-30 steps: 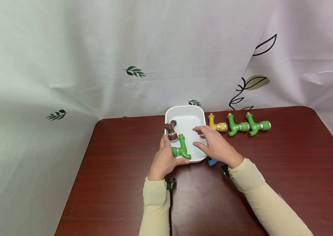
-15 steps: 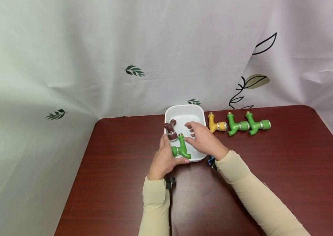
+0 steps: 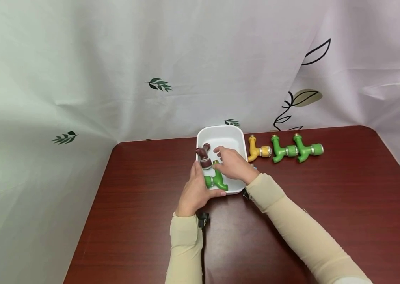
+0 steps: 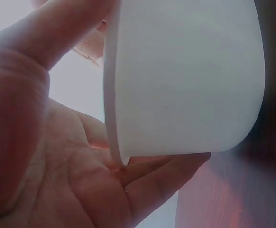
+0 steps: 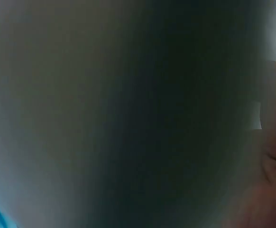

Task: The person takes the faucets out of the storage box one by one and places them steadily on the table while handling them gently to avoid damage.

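Clerk: Your left hand (image 3: 195, 192), entry one: what is in it?
Checker: You grip the white tub (image 3: 222, 138) at its near left corner, thumb along the near side, fingers against the left wall.
Clerk: Your right hand (image 3: 234, 163)?
Checker: Over the white tub; fingers loosely bent, moderate gap between thumb and forefinger, holding nothing that shows. Your thumb is close to the green tap (image 3: 218, 180); whether it touches, I cannot tell.
Clerk: Contents before you?
Checker: One maroon tap (image 3: 205, 161), by the tub's left wall; the green tap, near left corner.
Clerk: Outside?
Checker: On your table (image 3: 143, 189), just right of the tub, one yellow tap (image 3: 253, 152); farther right, a second green tap (image 3: 280, 151), then a third green tap (image 3: 304, 151).
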Motion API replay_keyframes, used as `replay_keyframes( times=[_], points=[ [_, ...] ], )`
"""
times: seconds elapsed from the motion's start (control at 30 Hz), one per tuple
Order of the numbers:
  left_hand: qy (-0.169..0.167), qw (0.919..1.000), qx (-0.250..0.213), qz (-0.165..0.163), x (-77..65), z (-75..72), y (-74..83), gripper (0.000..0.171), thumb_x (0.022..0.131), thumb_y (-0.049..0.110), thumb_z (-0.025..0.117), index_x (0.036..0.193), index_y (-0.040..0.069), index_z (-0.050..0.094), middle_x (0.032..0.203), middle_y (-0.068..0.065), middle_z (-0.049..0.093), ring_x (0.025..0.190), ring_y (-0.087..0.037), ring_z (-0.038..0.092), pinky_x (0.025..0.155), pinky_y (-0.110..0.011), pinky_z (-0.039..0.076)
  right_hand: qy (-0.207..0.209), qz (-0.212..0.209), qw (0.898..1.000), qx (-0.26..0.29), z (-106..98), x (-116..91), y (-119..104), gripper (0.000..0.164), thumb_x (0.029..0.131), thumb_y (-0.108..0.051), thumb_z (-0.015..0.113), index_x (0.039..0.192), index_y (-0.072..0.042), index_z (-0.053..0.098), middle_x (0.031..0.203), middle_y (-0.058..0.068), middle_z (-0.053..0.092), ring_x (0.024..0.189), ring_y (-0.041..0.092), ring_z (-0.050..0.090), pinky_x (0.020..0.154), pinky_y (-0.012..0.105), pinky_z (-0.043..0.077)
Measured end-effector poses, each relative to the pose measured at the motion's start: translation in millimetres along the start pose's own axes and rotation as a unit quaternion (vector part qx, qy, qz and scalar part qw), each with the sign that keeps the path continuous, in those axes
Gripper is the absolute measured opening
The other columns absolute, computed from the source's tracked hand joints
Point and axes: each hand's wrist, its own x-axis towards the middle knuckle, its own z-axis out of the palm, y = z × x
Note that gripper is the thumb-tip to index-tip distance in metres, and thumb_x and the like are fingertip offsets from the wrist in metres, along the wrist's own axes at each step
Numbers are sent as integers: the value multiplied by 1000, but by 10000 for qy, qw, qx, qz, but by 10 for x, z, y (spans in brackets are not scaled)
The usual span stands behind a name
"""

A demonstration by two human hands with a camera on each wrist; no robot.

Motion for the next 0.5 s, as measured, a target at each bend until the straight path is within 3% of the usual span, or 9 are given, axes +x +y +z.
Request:
replay_keyframes(
  times=[0.5],
  points=[
    [11,10000,12,-68,13,15,8,132,69,38,94,158,-7,6,164,-24,14,125,-43,52,102,-48,45,-309,222,9990,-214,-183,8,-160,55,97,-23,67,140,5,48,130,24,62,117,35,61,97,45,49]
  ],
)
